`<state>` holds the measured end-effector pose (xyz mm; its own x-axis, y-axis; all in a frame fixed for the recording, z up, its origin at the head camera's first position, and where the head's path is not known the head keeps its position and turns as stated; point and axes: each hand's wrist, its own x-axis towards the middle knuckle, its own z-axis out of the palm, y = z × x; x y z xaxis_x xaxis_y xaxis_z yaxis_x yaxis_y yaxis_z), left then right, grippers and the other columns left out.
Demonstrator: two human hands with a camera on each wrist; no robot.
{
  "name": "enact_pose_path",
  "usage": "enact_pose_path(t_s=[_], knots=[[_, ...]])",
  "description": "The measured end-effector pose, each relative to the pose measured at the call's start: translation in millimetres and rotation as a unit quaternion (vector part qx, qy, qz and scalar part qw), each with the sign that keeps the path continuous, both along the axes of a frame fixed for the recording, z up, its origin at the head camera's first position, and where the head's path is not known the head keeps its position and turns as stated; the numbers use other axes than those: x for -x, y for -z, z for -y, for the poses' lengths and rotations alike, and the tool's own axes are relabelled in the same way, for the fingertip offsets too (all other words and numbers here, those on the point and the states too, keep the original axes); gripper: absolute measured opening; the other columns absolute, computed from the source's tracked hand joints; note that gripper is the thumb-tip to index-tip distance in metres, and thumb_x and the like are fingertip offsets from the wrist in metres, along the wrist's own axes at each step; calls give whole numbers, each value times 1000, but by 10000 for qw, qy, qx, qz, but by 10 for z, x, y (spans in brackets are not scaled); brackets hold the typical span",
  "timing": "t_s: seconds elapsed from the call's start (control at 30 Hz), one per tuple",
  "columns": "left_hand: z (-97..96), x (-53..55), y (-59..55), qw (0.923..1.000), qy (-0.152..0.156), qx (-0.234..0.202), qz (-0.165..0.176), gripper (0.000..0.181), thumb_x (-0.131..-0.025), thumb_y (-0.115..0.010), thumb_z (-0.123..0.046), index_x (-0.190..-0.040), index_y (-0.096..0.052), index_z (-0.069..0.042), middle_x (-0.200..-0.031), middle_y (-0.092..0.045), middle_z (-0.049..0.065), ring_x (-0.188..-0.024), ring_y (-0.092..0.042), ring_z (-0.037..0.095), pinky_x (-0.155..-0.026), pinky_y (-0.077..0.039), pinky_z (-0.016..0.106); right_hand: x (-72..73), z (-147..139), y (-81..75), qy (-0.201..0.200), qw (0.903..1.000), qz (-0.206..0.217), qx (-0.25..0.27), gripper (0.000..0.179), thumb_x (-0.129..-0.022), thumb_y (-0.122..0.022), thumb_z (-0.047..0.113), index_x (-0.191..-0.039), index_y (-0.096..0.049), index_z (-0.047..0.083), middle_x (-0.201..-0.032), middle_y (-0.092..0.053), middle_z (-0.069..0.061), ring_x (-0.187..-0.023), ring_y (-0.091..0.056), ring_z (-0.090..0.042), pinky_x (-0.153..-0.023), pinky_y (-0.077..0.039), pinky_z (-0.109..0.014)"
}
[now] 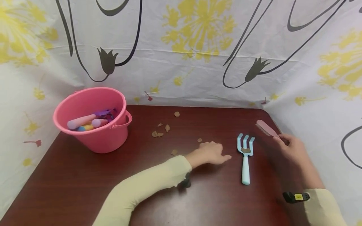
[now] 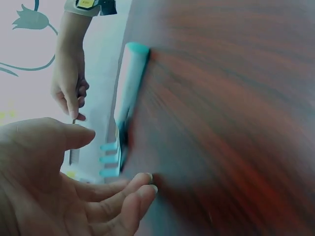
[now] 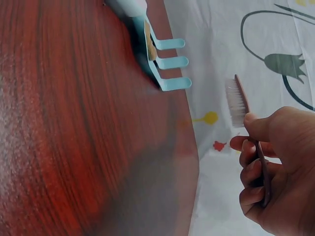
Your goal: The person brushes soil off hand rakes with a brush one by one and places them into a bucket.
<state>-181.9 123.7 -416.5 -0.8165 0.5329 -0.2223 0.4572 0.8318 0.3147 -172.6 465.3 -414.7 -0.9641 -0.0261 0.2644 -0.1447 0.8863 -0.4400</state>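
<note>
My right hand (image 1: 292, 150) grips a small pink brush (image 1: 266, 127) by its handle, above the table's right edge. In the right wrist view the fingers curl round the handle and the pale bristles (image 3: 236, 104) face the table side. A light blue toy garden fork (image 1: 245, 169) lies between my hands, tines away from me, with a brown flake (image 1: 245, 150) on its head. My left hand (image 1: 209, 153) is just left of the fork, holding nothing. Its fingers are loosely bent and the thumb is apart, as the left wrist view shows.
Several brown flakes (image 1: 167, 128) lie scattered over the dark red table (image 1: 158, 201), one close by my left hand. At the left stands a pink bucket (image 1: 107, 142) with toys (image 1: 85, 121) inside. A patterned cloth (image 1: 181, 78) hangs behind and at both sides.
</note>
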Motion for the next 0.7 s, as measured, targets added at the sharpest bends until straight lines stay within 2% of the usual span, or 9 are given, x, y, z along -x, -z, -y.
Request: enact_pose_path(t_s=[0.1,0.23,0.33,0.47,0.6,0.7], knots=[[-207,-50,8,9994,-213,-63,264,53,-95,-50,-70,-81,-65,-21,-76,-58,-6,-70,-57,16,-60,-45,34,-5,-38,1,65,9999,105,24,35,-102,-63,23,-116,-67,-9,-96,-69,-26,-81,-60,-36,-62,-47,-38],[-450,-116,37,9992,-338,-126,146,56,-93,-48,-74,-81,-68,-23,-81,-60,-6,-72,-56,15,-60,-45,34,30,-38,-27,136,9995,269,122,42,-104,-60,28,-121,-63,-11,-100,-67,-29,-84,-61,-37,-61,-47,-30],[-590,-172,40,9994,-348,-51,26,57,-91,-48,-76,-98,-72,-25,-94,-62,-8,-79,-57,14,-63,-46,34,64,-32,-44,148,9995,244,133,44,-104,-60,28,-121,-62,-12,-102,-67,-31,-85,-61,-38,-60,-46,-26],[-737,-238,38,9992,-387,117,-5,61,-89,-48,-78,-117,-69,-27,-103,-61,-10,-85,-57,12,-67,-47,33,103,-22,-45,118,9997,193,92,43,-103,-60,27,-120,-63,-13,-101,-67,-31,-84,-61,-38,-63,-48,-31],[-842,-268,32,9985,-469,269,-7,59,-88,-48,-79,-117,-70,-32,-106,-60,-13,-87,-56,10,-69,-47,32,125,-2,-46,139,9996,222,89,42,-103,-61,27,-120,-64,-12,-99,-67,-30,-83,-61,-38,-64,-49,-37],[-894,-256,4,9979,-481,434,19,57,-89,-47,-79,-121,-71,-38,-116,-61,-18,-94,-57,9,-73,-47,32,130,20,-55,154,9996,223,114,42,-103,-60,27,-120,-63,-12,-99,-67,-29,-82,-61,-38,-64,-49,-39]])
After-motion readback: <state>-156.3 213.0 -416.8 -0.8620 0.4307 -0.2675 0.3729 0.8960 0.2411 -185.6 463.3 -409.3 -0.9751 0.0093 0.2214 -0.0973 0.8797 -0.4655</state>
